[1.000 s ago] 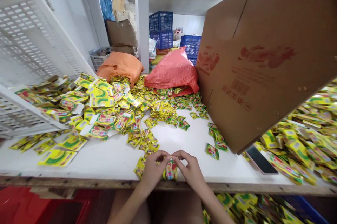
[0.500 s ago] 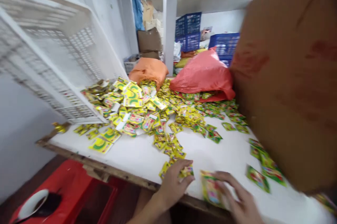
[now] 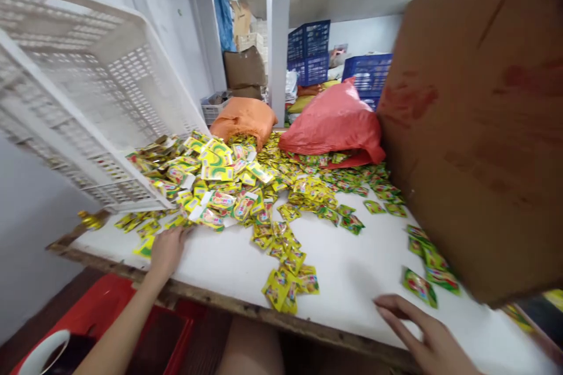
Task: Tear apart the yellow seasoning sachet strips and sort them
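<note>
Honestly, the white crate (image 3: 152, 78), tilted at upper left, could slip if bumped. My left hand (image 3: 166, 250), lower left, touches yellow packs (image 3: 144, 246); its grip I can't tell, and dragging could scatter them. Small packets (image 3: 281, 290), lower centre, risk being swept off. My right hand (image 3: 428, 331), lower right, looks empty, fingertips nearly meeting.
</note>
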`<act>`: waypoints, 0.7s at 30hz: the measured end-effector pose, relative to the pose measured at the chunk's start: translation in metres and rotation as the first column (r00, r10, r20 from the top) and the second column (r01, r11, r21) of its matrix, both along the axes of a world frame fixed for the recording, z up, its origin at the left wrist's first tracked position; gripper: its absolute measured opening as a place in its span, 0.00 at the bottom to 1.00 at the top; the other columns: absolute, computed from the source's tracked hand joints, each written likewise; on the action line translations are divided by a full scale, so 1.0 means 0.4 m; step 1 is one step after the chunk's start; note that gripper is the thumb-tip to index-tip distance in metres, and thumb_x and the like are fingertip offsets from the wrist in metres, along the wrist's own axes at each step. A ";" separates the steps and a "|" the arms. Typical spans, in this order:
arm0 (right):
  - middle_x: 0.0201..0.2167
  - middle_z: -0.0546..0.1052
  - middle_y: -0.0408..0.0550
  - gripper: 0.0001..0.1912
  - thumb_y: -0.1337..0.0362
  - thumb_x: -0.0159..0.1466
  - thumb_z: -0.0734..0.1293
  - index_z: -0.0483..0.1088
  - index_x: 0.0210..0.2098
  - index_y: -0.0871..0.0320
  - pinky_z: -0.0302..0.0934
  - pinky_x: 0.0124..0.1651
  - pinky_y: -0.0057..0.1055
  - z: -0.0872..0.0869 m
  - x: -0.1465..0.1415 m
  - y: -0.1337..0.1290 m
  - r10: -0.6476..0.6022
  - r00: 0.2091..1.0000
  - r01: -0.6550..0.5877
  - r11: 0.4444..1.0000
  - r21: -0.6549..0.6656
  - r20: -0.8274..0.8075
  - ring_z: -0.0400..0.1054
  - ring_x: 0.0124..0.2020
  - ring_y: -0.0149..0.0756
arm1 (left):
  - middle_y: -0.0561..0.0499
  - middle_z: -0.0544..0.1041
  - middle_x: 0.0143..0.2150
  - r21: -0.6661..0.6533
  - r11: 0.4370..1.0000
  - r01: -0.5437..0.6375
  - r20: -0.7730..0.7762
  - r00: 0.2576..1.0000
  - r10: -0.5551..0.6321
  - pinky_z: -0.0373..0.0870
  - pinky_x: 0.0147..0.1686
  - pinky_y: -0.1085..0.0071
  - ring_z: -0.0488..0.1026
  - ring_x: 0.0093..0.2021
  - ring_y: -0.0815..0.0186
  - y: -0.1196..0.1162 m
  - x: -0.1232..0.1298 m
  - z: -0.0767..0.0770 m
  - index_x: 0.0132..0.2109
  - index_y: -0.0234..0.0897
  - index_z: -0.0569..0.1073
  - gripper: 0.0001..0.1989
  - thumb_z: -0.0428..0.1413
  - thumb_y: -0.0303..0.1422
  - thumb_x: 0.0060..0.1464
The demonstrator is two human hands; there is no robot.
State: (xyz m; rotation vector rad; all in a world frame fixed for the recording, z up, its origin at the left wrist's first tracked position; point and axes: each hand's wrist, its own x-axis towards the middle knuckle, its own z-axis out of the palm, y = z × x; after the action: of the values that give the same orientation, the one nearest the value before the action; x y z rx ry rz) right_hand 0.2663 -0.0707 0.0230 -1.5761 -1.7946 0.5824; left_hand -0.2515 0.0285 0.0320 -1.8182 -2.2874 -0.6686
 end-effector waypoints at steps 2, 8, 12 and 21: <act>0.35 0.75 0.48 0.13 0.54 0.60 0.60 0.70 0.34 0.54 0.63 0.42 0.31 0.006 -0.066 0.032 0.056 0.998 -0.059 0.997 -0.059 -0.038 0.68 0.38 0.40 | 0.42 0.75 0.34 0.104 0.992 0.069 -0.050 0.997 -0.065 0.63 0.44 0.59 0.70 0.39 0.54 -0.012 0.027 0.017 0.33 0.34 0.72 0.11 0.47 0.34 0.52; 0.41 0.69 0.51 0.15 0.62 0.52 0.65 0.69 0.41 0.56 0.54 0.47 0.37 -0.058 -0.259 0.148 0.027 1.000 -0.028 0.996 -0.086 -0.016 0.61 0.43 0.44 | 0.48 0.76 0.37 0.332 0.908 0.256 0.257 0.902 -0.348 0.66 0.41 0.70 0.73 0.38 0.61 -0.083 0.222 0.040 0.38 0.36 0.71 0.12 0.50 0.39 0.52; 0.38 0.69 0.46 0.14 0.69 0.43 0.68 0.69 0.32 0.54 0.52 0.45 0.38 -0.084 -0.295 0.159 0.013 1.000 -0.015 0.994 -0.111 -0.018 0.60 0.42 0.45 | 0.53 0.76 0.29 0.198 0.902 0.383 0.571 0.703 -0.424 0.68 0.32 0.73 0.72 0.32 0.64 -0.094 0.365 0.006 0.32 0.37 0.70 0.11 0.51 0.40 0.51; 0.31 0.73 0.48 0.17 0.54 0.60 0.56 0.64 0.38 0.61 0.61 0.32 0.30 -0.025 0.064 0.115 -0.233 0.962 0.228 0.972 -0.051 -0.140 0.67 0.30 0.36 | 0.47 0.79 0.39 0.154 0.850 0.503 0.902 0.279 -0.329 0.72 0.35 0.67 0.75 0.38 0.57 -0.030 0.449 -0.093 0.42 0.35 0.72 0.21 0.55 0.46 0.45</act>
State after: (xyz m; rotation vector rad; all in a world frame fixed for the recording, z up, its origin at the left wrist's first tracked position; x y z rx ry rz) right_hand 0.2921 -0.0247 0.0128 -1.6921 -1.4756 0.6020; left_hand -0.0720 0.0166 -0.0052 -2.6150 -2.3296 -2.1316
